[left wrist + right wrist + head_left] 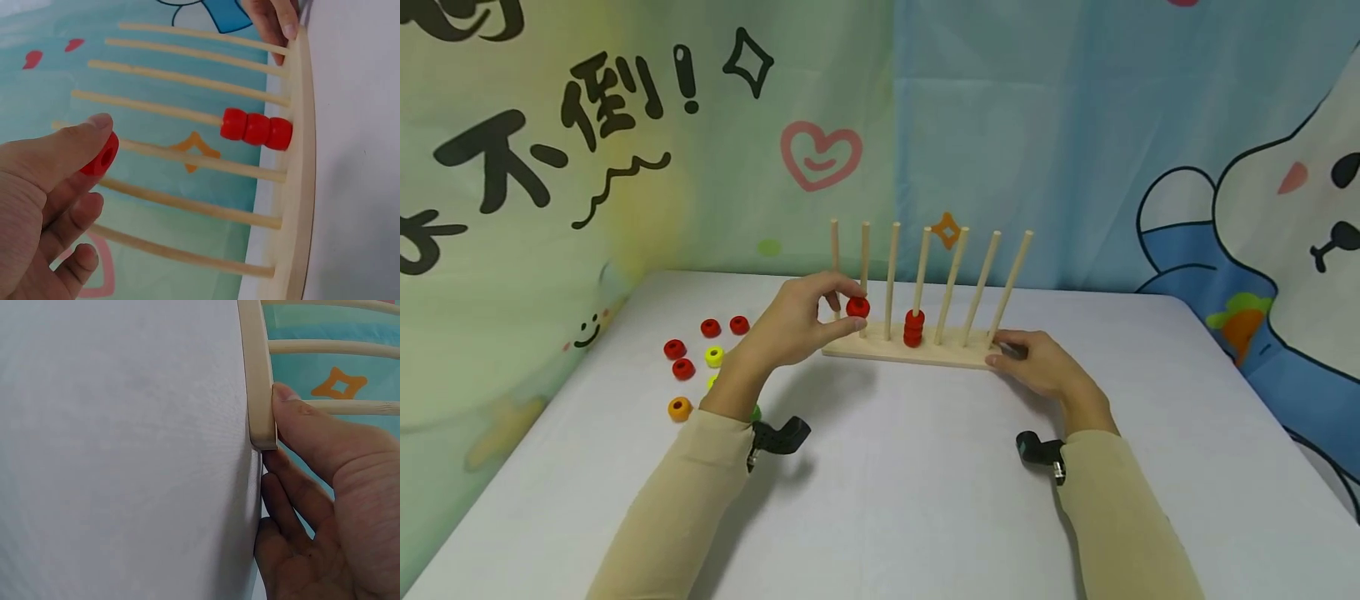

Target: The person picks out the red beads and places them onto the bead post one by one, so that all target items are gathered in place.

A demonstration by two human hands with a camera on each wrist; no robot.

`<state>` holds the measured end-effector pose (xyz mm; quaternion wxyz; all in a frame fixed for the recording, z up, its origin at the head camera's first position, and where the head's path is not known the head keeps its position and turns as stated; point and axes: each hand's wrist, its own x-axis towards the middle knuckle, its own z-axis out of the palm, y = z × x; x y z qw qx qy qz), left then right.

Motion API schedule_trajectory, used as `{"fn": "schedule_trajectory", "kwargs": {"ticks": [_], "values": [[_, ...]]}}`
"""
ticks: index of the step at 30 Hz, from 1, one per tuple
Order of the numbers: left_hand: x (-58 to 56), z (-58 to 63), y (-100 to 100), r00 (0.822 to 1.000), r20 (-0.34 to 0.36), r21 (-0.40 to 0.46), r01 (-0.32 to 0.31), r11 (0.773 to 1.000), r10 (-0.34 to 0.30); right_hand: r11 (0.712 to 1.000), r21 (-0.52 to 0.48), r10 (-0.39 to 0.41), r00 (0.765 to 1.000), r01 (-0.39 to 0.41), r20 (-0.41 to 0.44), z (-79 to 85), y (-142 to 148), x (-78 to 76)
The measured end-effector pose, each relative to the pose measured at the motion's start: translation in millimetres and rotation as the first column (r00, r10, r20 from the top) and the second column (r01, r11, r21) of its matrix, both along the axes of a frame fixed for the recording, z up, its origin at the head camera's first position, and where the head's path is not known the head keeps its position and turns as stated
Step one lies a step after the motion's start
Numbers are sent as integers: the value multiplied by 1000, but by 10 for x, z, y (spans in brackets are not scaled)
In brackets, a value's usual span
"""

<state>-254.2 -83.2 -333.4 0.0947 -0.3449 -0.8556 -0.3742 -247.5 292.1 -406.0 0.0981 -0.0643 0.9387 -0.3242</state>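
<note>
My left hand (793,321) pinches a red bead (858,307) between thumb and forefinger, in front of the left pegs. In the left wrist view the hole of this bead (110,155) shows, and the bead is off the pegs. My right hand (1043,364) holds the right end of a wooden peg stand (917,356). In the right wrist view the thumb (289,403) lies against the base near the end peg, with the other fingers around the end. Three red beads (255,129) are stacked on the middle peg; the other pegs carry no beads.
Loose beads lie on the white table (917,483) left of the stand: several red beads (682,369), an orange bead (680,409) and yellow beads (714,357). A green bead (756,413) is partly hidden by my left wrist. A printed curtain (992,125) hangs behind the table.
</note>
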Motion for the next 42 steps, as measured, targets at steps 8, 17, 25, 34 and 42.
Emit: {"fn": "schedule_trajectory", "kwargs": {"ticks": [8,17,25,34,42], "values": [[6,37,86,1000,-18,8,-17,1000,17,1000,-13,-1,1000,1,-5,2,-1,-2],[-13,121,197,999,-47,6,26,1000,-26,999,-34,15,1000,-15,-17,-40,12,-7],[-16,148,340,998,-48,81,37,996,-33,999,-33,19,999,-20,-31,-33,26,-8],[-71,166,585,995,-96,94,12,996,-3,999,-44,20,999,-22,-33,-35,51,14],[-60,226,715,989,-128,87,-67,994,78,1000,-19,11,999,-12,-39,-34,46,7]]}}
